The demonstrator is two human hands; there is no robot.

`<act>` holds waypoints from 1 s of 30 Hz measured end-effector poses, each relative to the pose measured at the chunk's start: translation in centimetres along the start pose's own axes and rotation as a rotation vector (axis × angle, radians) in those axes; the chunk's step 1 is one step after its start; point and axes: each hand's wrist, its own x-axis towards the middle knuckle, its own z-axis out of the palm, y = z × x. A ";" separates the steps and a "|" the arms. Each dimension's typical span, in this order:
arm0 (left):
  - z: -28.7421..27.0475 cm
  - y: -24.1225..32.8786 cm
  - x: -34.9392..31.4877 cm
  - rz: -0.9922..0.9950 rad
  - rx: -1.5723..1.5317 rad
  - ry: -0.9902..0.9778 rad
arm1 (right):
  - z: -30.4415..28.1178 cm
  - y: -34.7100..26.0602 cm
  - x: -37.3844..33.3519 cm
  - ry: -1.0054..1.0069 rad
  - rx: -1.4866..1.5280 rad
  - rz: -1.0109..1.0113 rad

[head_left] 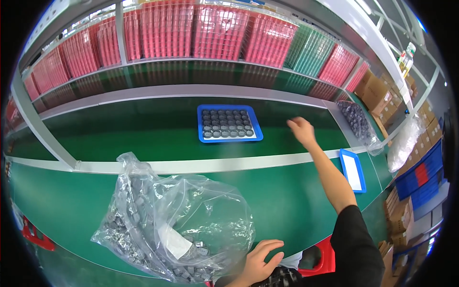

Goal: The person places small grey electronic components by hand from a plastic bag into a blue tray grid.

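Note:
My left hand (pixel 258 263) is at the near table edge, beside a large clear plastic bag (pixel 210 201). Its fingers are spread, with nothing in them. Many small dark grey plastic parts (pixel 129 225) lie inside the bag, along with a white paper slip (pixel 175 243). My right hand (pixel 302 131) reaches out over the far green surface, to the right of a blue tray (pixel 259 135). Motion blurs its fingers, so whether they hold anything cannot be made out. Inside that tray, round dark grey pieces (pixel 228 128) stand in neat rows on a white sheet.
A smaller blue tray with a white sheet (pixel 354 171) lies at the right. Beyond it are a bag of dark parts (pixel 356 119) and a white plastic bag (pixel 404 146). Pink and green stacks (pixel 220 31) fill the back shelf. A red stool (pixel 325 256) stands below the table edge.

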 end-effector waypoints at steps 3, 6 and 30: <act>0.2 -0.3 0.2 0.151 -0.093 -0.081 | -9.1 11.6 -4.7 0.198 -0.639 0.138; 0.5 -0.5 0.8 0.190 -0.060 -0.116 | -14.0 16.6 -11.0 0.153 -0.842 0.369; -7.9 8.5 -0.8 0.423 0.526 0.153 | -13.3 0.0 -27.7 -0.068 -0.015 -0.525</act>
